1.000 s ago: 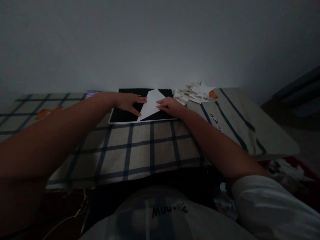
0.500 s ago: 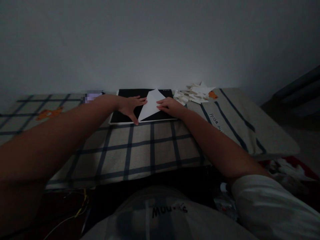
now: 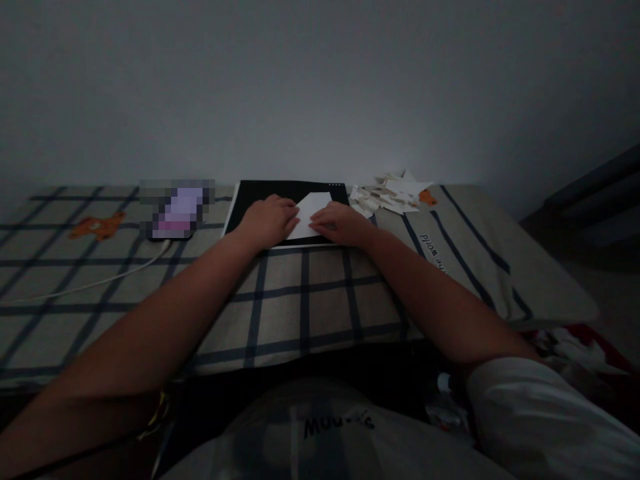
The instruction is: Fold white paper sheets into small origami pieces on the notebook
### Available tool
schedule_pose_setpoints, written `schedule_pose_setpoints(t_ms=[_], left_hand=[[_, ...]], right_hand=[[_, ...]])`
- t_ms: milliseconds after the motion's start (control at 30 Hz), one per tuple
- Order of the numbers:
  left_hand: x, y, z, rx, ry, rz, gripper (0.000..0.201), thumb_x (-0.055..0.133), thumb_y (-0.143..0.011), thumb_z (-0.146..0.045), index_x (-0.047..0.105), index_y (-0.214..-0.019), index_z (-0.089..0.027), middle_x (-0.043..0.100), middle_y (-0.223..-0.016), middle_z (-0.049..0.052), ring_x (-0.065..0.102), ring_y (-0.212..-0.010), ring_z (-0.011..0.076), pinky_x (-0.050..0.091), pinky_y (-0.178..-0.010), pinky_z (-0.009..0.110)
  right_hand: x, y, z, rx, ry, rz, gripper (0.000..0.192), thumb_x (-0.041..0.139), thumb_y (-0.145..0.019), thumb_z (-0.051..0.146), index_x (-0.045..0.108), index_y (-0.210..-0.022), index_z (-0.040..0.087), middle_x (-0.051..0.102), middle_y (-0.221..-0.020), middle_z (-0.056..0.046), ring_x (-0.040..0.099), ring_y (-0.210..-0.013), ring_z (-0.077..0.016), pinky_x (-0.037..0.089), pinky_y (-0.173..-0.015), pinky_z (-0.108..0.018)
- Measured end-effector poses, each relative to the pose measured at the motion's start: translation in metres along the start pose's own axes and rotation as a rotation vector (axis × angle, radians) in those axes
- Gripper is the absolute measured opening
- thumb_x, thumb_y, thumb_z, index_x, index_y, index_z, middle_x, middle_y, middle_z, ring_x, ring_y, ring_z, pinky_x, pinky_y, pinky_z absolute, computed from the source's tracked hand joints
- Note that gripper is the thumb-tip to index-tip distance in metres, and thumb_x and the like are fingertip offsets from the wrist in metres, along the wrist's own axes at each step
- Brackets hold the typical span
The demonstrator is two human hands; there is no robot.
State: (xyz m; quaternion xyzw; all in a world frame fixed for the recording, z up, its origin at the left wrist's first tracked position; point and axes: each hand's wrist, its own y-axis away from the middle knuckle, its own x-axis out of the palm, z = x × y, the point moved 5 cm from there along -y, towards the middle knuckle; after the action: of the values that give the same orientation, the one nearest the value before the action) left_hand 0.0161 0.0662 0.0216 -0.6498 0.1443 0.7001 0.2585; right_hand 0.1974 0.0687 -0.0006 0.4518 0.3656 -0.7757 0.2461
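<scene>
Dim room, checked blanket [image 3: 300, 293] over the surface. Black board [image 3: 250, 200] at the far middle, used as landmark below. White paper [image 3: 314, 207] lying on the board, centre to near edge, w/ a folded, angled top — partly creased already, judging by its shape, though no finished form yet, so more folds look left to do. Left hand [image 3: 267, 220] flat on the paper's left side, fingers together, pressing down, nothing gripped. Right hand [image 3: 340, 223] flat on the paper's right side, fingers stretched toward the left hand, nearly touching it — also pressing, not grasping. Heap of paper scraps [image 3: 387, 193] just right of the board, suggesting earlier pieces or offcuts. Blurred-out phone [image 3: 175, 210] left of the board, w/ a white cable [image 3: 100, 280] running off it toward the left edge.
</scene>
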Motion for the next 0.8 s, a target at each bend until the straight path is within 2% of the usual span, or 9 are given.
schedule_pose_setpoints(t_ms=[100, 167, 233, 333, 500, 567, 667, 733, 800], left_hand=[[0.003, 0.004, -0.001, 0.059, 0.004, -0.023, 0.049, 0.043, -0.11, -0.04, 0.078, -0.138, -0.018, 0.074, -0.146, 0.014, 0.065, -0.133, 0.0375, 0.056, -0.098, 0.05], [0.006, 0.004, 0.002, 0.129, 0.03, -0.036, 0.048, 0.044, -0.11, -0.039, 0.078, -0.138, -0.019, 0.075, -0.145, 0.014, 0.065, -0.133, 0.0367, 0.056, -0.099, 0.05], [0.007, 0.004, 0.005, 0.19, 0.052, -0.055, 0.046, 0.043, -0.111, -0.037, 0.079, -0.136, -0.021, 0.077, -0.142, 0.012, 0.066, -0.131, 0.0344, 0.055, -0.101, 0.048], [0.007, 0.005, 0.005, 0.234, 0.039, -0.077, 0.044, 0.044, -0.11, -0.032, 0.08, -0.134, -0.022, 0.079, -0.137, 0.011, 0.067, -0.13, 0.0326, 0.055, -0.101, 0.047], [0.004, 0.009, -0.011, 0.176, 0.059, -0.091, 0.049, 0.041, -0.112, -0.034, 0.077, -0.138, -0.014, 0.078, -0.137, 0.015, 0.069, -0.128, 0.0331, 0.057, -0.106, 0.047], [0.007, 0.009, -0.017, 0.144, 0.055, -0.054, 0.049, 0.042, -0.112, -0.035, 0.075, -0.14, -0.014, 0.076, -0.142, 0.015, 0.068, -0.13, 0.033, 0.057, -0.107, 0.046], [0.012, 0.008, -0.018, 0.115, 0.054, -0.011, 0.047, 0.043, -0.113, -0.036, 0.075, -0.14, -0.015, 0.073, -0.148, 0.013, 0.066, -0.136, 0.0321, 0.055, -0.113, 0.045], [0.013, 0.008, -0.017, 0.116, 0.063, 0.009, 0.048, 0.043, -0.113, -0.037, 0.074, -0.143, -0.014, 0.072, -0.15, 0.013, 0.064, -0.139, 0.0315, 0.053, -0.116, 0.044], [0.013, 0.008, -0.016, 0.122, 0.071, 0.023, 0.05, 0.042, -0.113, -0.037, 0.071, -0.146, -0.013, 0.071, -0.151, 0.013, 0.064, -0.14, 0.0313, 0.052, -0.118, 0.044]], right_hand=[[0.001, 0.001, -0.005, 0.003, -0.063, -0.031, 0.035, 0.056, -0.108, 0.039, 0.085, -0.12, 0.023, 0.085, -0.118, -0.008, 0.074, -0.111, -0.025, 0.053, -0.105, -0.041], [-0.001, 0.001, -0.014, 0.012, -0.055, -0.066, 0.037, 0.053, -0.11, 0.039, 0.084, -0.122, 0.023, 0.085, -0.121, -0.009, 0.073, -0.116, -0.0256, 0.053, -0.108, -0.043], [-0.001, 0.002, -0.023, 0.022, -0.012, -0.072, 0.037, 0.054, -0.11, 0.036, 0.083, -0.128, 0.021, 0.081, -0.134, -0.012, 0.07, -0.127, -0.0271, 0.05, -0.115, -0.046], [0.001, 0.004, -0.029, 0.073, 0.083, 0.012, 0.038, 0.058, -0.107, 0.034, 0.081, -0.135, 0.019, 0.073, -0.148, -0.014, 0.065, -0.138, -0.03, 0.048, -0.119, -0.049], [-0.004, 0.006, -0.006, 0.146, 0.26, 0.105, 0.04, 0.058, -0.108, 0.038, 0.08, -0.137, 0.021, 0.074, -0.143, -0.015, 0.067, -0.124, -0.0331, 0.051, -0.106, -0.049], [-0.007, 0.005, 0.003, 0.157, 0.299, 0.118, 0.039, 0.058, -0.108, 0.039, 0.082, -0.133, 0.021, 0.076, -0.136, -0.015, 0.067, -0.12, -0.033, 0.052, -0.101, -0.047], [-0.006, 0.003, 0.005, 0.152, 0.297, 0.117, 0.039, 0.054, -0.109, 0.034, 0.081, -0.133, 0.019, 0.077, -0.134, -0.016, 0.067, -0.122, -0.0334, 0.051, -0.103, -0.047], [-0.004, 0.002, 0.0, 0.151, 0.278, 0.087, 0.044, 0.052, -0.108, 0.029, 0.075, -0.143, 0.016, 0.074, -0.144, -0.018, 0.064, -0.13, -0.0347, 0.05, -0.108, -0.049], [0.0, 0.002, -0.005, 0.151, 0.246, 0.073, 0.056, 0.052, -0.107, 0.026, 0.059, -0.16, 0.011, 0.066, -0.157, -0.02, 0.06, -0.14, -0.0353, 0.047, -0.114, -0.051]])
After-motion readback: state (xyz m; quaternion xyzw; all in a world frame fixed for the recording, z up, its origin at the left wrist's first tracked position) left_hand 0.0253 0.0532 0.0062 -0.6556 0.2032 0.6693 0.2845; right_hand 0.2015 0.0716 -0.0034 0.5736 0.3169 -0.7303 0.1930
